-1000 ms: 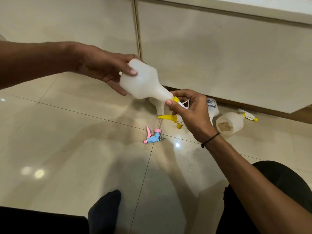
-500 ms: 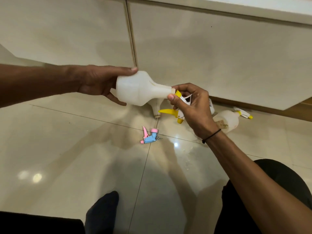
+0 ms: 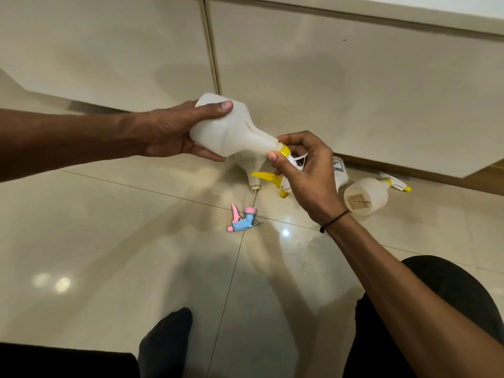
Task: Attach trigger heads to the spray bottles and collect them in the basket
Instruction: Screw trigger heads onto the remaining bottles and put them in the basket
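Overhead, a left hand (image 3: 166, 132) gripped a white bottle (image 3: 229, 132) by its base, held sideways above a tiled floor (image 3: 109, 241). At its neck, a right hand (image 3: 305, 173) pinched a yellow trigger head (image 3: 285, 151). It looked empty, light and slightly squeezable, best held around the body.
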Motion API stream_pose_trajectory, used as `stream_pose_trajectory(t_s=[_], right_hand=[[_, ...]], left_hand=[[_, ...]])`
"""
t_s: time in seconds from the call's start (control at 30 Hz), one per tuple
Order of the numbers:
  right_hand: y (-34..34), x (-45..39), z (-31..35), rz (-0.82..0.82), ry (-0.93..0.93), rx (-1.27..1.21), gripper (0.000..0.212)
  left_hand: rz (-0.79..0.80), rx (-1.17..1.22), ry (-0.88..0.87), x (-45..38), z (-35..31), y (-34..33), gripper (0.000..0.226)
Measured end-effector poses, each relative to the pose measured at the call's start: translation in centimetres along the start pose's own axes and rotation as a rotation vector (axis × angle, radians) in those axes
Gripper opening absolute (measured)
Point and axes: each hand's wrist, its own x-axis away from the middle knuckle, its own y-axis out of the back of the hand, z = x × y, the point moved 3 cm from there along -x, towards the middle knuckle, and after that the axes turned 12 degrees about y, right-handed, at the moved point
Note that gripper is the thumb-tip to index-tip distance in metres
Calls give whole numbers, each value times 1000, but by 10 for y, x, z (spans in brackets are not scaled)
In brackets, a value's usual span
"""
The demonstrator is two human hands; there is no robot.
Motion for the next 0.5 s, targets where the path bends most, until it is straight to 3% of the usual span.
stream_pose_trajectory(t_s=[0.23, 0.37, 0.5], right_hand=[[-9, 4, 2, 210, -44, -33, 36], [-9, 6, 2, 198, -58, -64, 36], [-10, 5, -1, 245, -142, -194, 33]], left_hand=[[142, -233, -1, 4, -18, 19, 52], [169, -253, -16, 0, -17, 19, 43], [270, -320, -54, 0, -21, 25, 59]])
